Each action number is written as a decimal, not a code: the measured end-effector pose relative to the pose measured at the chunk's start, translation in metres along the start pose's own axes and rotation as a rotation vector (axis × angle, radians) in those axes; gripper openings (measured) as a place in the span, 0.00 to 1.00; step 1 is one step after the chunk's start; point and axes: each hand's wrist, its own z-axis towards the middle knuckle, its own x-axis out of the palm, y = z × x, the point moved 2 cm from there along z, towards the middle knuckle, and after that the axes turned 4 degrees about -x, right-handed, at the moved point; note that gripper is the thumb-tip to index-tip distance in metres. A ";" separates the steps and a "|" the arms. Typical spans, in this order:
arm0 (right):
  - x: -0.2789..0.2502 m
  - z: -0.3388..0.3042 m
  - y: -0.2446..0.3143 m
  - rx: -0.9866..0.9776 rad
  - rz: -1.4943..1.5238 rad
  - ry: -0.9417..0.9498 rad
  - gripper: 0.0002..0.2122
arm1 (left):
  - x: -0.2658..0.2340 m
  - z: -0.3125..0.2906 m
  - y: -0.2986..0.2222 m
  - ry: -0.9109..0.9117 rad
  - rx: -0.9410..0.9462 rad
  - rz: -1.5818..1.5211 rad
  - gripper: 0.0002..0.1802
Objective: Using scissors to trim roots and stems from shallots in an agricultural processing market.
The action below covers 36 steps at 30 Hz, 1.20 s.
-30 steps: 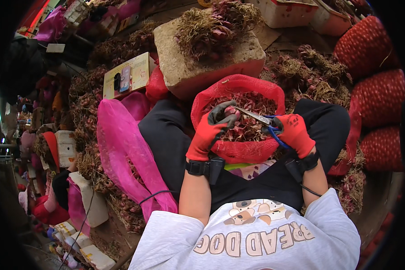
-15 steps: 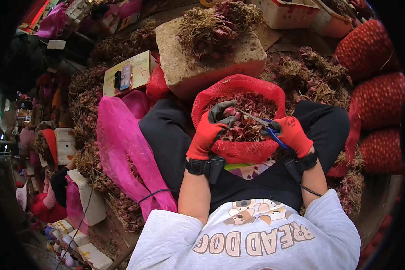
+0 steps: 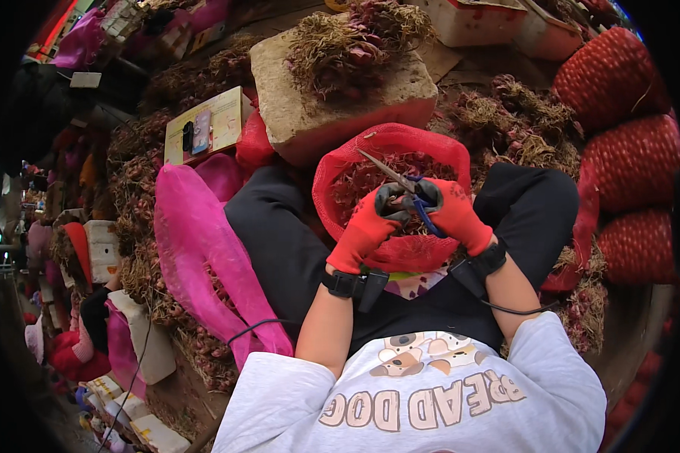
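The left hand [image 3: 369, 226], in a red and black glove, was curled up just beside the right hand [image 3: 459, 214], but I could not tell what its fingers pinched. The right hand was closed around the blue handles of the scissors [image 3: 391, 172]. The blades poked out past the left hand's fingers, pointing away and to the left. Under both hands sat a red net bag [image 3: 408, 258] with dry onion bits [image 3: 346, 190] inside. Behind the bag was a big block [image 3: 291, 94], with a bunch of onions [image 3: 351, 53] on top.
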 end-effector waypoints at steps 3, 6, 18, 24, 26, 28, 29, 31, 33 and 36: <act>-0.004 -0.002 -0.002 0.083 0.058 -0.030 0.09 | -0.001 0.001 0.014 -0.057 0.036 -0.324 0.18; -0.008 -0.005 -0.009 0.276 0.445 -0.111 0.08 | 0.002 0.003 0.017 -0.003 -0.093 -0.626 0.18; -0.006 -0.009 -0.020 0.306 0.415 -0.205 0.09 | 0.007 -0.002 0.006 0.039 -0.111 -0.725 0.18; -0.005 -0.009 -0.019 0.064 -0.056 -0.154 0.10 | 0.005 -0.003 0.014 0.045 0.083 -0.216 0.20; -0.007 -0.009 -0.013 0.033 -0.108 -0.111 0.10 | 0.005 -0.002 0.021 0.032 0.088 -0.146 0.21; -0.007 -0.006 -0.009 -0.004 -0.158 -0.063 0.09 | 0.002 -0.004 0.027 0.011 0.095 -0.074 0.21; -0.008 -0.007 -0.011 0.040 -0.133 -0.061 0.09 | 0.001 -0.006 0.025 0.030 0.036 -0.078 0.22; -0.011 -0.008 -0.011 0.086 -0.107 -0.063 0.08 | 0.000 -0.009 0.020 0.052 -0.023 -0.080 0.22; -0.012 -0.010 -0.010 0.432 0.344 -0.044 0.07 | -0.001 -0.010 0.013 0.031 0.002 -0.138 0.24; -0.012 -0.010 -0.023 0.292 0.085 -0.180 0.08 | 0.000 -0.002 0.014 0.000 0.002 -0.509 0.26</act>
